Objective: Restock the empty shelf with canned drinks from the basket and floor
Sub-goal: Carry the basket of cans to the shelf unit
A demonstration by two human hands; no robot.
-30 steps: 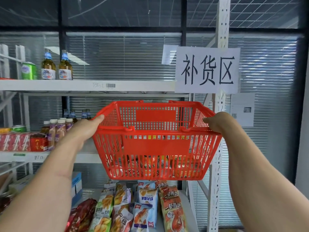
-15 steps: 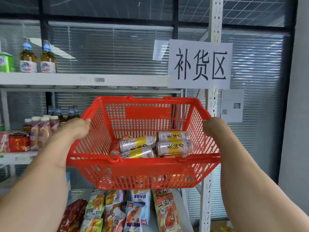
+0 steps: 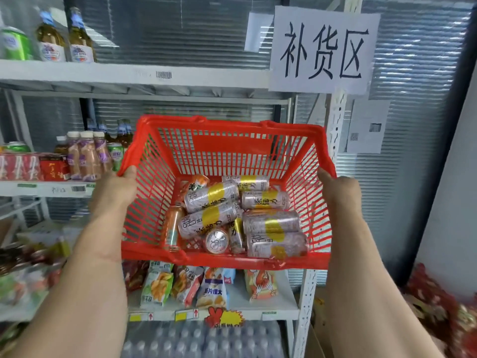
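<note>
Head view: red slatted plastic basket (image 3: 227,161) held level before white metal shelving (image 3: 129,78), left hand (image 3: 116,187) and right hand (image 3: 340,189) each curled over a side rim. Pink-and-yellow slim drink cans (image 3: 271,223) lying flat inside, between both grips, long axes mostly crosswise. White paper sign (image 3: 322,50) reads "补货区". Can brand unclear.

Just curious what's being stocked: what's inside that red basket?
The red basket holds a loose pile of drink cans, silver-pink with yellow bands, lying on their sides; one orange can lies at the left. Anything beneath the pile is hidden.
</note>
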